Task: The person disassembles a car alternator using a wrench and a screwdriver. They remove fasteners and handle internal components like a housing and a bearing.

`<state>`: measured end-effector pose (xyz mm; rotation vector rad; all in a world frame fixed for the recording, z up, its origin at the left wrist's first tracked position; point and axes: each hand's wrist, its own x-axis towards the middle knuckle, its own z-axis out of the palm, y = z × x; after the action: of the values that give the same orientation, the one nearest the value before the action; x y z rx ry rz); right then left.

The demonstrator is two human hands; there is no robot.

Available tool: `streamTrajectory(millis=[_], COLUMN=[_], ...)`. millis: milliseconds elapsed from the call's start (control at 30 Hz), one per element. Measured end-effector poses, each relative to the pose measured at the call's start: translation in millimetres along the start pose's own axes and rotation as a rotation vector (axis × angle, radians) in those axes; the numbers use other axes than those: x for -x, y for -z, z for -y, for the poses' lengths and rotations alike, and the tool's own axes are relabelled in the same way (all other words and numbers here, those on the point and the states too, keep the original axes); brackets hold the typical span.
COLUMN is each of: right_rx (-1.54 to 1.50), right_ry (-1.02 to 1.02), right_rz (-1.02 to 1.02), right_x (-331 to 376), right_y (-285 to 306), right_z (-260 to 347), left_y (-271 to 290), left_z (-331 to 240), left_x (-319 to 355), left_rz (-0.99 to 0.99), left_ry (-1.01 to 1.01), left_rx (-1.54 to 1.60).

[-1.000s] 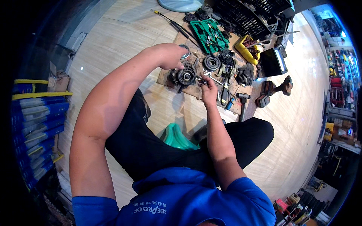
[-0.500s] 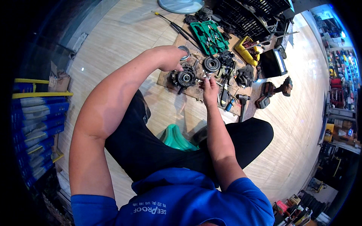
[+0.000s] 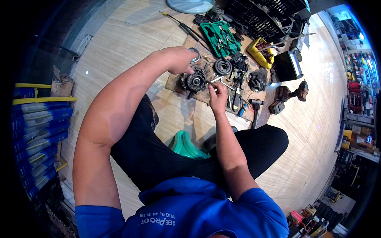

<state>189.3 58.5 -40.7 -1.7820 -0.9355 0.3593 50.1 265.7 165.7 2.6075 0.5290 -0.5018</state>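
A dark, greasy round machine part [image 3: 195, 81] with a ringed hub stands at the near left of the worn board [image 3: 201, 96]. My left hand [image 3: 181, 60] is curled down over its far left edge, thumb against the rim; the other fingertips are hidden. A shiny metal ring [image 3: 194, 55] lies just beyond that hand. My right hand [image 3: 218, 96] is closed in a pinch at the right side of the machine part, and whatever it holds is too small to make out. A grooved pulley [image 3: 223, 67] lies beyond the right hand.
An open green tool case [image 3: 220, 39], a yellow container [image 3: 260, 53] and black crates [image 3: 254, 20] stand at the back. On the right are dark gloves [image 3: 258, 80], a hammer [image 3: 256, 109] and a cordless drill [image 3: 298, 92]. A green stool [image 3: 183, 146] shows between my legs.
My right hand has moved slightly left and nearer to me, from beside the pulley to the machine part's right side. My left hand stays almost still.
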Motion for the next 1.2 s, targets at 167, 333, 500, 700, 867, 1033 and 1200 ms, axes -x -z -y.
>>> streamTrajectory(millis=[167,333,500,700,867,1033,1200], right_rx=[-0.680,-0.895,-1.080,-0.462,0.067,0.111,-0.300], right_ry=[-0.321,-0.470,-0.523,-0.386,-0.117,-0.016,-0.189], right_rz=[0.030,0.129,0.091,0.035,0.057,-0.013,-0.105], right_x=[-6,-6,-2,-10,1,-3,-4], right_y=[1,14,15,0,-4,0,-6], right_z=[-16,-15,-21,-12,6,-1,-16], left_y=[4,4,6,-6,3,4,7], left_z=[-5,-4,-9,1,-7,-9,-13], left_x=[1,5,2,1,3,2,2], left_rz=[0.035,0.037,0.060,-0.065,0.058,0.063,0.070], left_ry=[0.023,0.030,0.032,-0.042,0.009,0.021,0.024], left_rx=[0.005,0.005,0.001,-0.004,0.022,0.029,0.014])
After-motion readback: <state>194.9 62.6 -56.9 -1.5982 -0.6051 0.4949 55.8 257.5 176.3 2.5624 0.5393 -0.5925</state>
